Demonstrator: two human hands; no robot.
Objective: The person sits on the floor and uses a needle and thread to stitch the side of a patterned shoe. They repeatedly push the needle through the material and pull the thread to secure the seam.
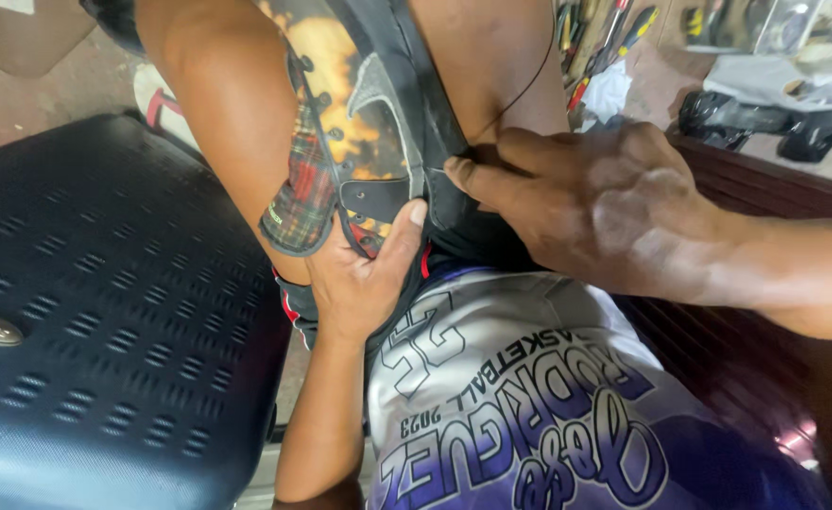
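While wedged btwn the knees, the black, plaid-and-flame-print leather shoe (359, 142) sits gripped from below by left hand (359, 279); right hand (586, 203) pinches a thin needle (437, 170) at its side.

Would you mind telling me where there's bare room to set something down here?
The dark suitcase top, left of the knees, is bare. The floor strip beyond it too. Upper right, tools crowd it.

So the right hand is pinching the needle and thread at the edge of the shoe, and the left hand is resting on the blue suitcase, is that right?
Not quite. In the head view the left hand grips the shoe from below, not the blue suitcase beside it. The right hand does pinch the needle and thread.
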